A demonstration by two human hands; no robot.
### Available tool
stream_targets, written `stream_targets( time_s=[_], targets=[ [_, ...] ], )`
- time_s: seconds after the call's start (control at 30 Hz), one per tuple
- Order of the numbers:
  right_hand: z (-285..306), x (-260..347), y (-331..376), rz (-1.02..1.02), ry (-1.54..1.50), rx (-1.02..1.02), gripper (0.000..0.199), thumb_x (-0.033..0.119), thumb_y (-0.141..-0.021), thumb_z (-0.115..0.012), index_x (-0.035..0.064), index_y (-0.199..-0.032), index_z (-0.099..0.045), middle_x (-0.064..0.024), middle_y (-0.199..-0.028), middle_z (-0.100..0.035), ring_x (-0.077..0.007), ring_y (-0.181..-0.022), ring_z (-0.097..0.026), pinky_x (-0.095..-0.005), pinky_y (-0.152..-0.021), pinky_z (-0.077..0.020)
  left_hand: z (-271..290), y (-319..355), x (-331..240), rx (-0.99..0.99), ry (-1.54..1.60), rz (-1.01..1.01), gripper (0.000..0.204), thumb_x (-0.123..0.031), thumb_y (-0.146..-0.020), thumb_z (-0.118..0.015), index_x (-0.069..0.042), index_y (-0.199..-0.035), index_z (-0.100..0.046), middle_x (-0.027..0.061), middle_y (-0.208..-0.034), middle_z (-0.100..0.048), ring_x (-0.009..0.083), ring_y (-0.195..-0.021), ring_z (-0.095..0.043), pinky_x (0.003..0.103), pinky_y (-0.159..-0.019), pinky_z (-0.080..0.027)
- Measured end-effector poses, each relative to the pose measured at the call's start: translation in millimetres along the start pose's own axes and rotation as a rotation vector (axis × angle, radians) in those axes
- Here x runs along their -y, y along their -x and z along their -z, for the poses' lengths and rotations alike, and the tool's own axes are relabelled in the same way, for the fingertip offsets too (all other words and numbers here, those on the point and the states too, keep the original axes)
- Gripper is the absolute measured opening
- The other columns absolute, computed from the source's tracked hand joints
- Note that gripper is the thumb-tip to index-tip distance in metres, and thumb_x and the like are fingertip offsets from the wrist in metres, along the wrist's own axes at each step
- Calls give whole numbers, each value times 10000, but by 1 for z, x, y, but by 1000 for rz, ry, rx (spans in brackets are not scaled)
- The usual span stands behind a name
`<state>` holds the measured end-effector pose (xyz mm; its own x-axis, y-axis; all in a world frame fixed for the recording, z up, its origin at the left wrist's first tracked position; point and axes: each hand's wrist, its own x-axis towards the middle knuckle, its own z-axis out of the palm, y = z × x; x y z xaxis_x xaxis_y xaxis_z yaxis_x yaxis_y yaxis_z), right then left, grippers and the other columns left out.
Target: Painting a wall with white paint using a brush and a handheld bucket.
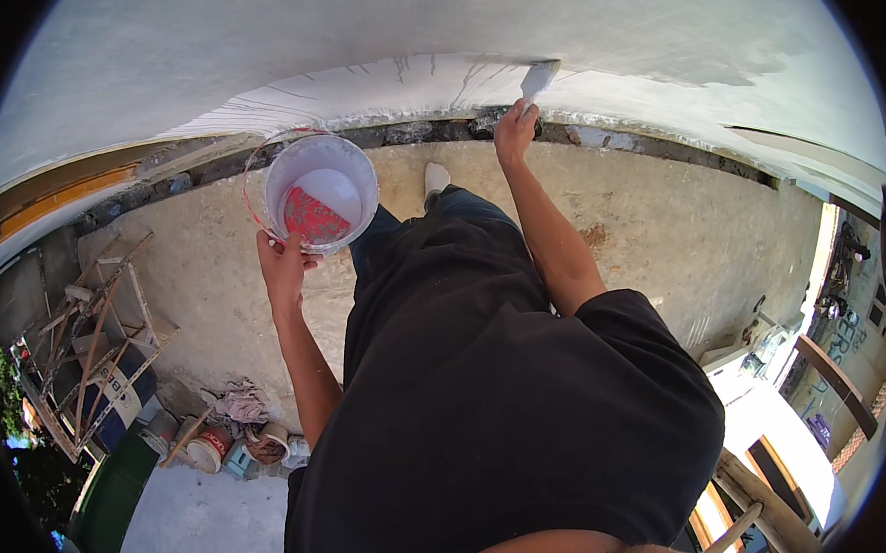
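My left hand [285,273] grips the near rim of a white bucket [358,216], its fingers closed over the edge. Pale paint [330,190] lies inside, beside a red, grey-speckled patch [314,217] whose kind I cannot make out. A thin reddish handle loops around the bucket's far left side. In my right hand [516,130], held out to the front right, is a wide paintbrush [537,79] coated in white. Its bristle end touches the wall [423,77], where dark drip streaks run below a wet-looking grey area.
A concrete floor [680,214] spreads underfoot, with a rough dark strip [425,131] along the wall's foot. Rusty metal frames [106,344] lean at the left. Several used buckets [209,447] and a crumpled cloth [241,401] lie behind left. Wooden pieces [766,505] stand behind right.
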<state>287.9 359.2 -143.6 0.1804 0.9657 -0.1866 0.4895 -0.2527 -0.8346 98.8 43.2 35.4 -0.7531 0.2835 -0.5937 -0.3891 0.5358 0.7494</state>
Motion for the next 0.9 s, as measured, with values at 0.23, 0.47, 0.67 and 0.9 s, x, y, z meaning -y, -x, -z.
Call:
stream_targets(
  time_s=[0.23,0.47,0.67,0.9],
  targets=[
    [-40,20,57,412,230,751,358,357,-991,-453,46,-1164,-480,-309,-847,-634,-517,-840,-603,-565,-729,-455,0,-2,-2,-8,-43,-5,260,-97,-875,-569,-18,-1057,-400,121,-813,-597,199,-559,-655,269,-469,-499],
    [7,-38,-8,311,312,281,372,388,-996,-441,67,-1154,-544,-226,-806,-656,-446,-791,-633,-514,-699,-466,6,5,3,-48,-20,9,245,-102,-877,-571,-22,-1039,-405,107,-792,-591,192,-553,-653,267,-464,-494],
    [-23,-26,5,123,130,95,442,338,-1010,-396,-66,-1185,-426,-367,-1015,-601,-528,-956,-580,-552,-826,-428,9,7,11,-84,47,8,256,-102,-875,-572,-19,-1054,-408,109,-810,-595,191,-565,-656,267,-465,-497],
    [-51,15,74,401,290,850,429,392,-983,-470,20,-1194,-507,-316,-995,-625,-494,-929,-602,-507,-816,-461,6,11,11,-113,5,32,269,-102,-866,-577,-11,-1060,-414,115,-808,-600,192,-571,-660,269,-472,-503]
  ],
)
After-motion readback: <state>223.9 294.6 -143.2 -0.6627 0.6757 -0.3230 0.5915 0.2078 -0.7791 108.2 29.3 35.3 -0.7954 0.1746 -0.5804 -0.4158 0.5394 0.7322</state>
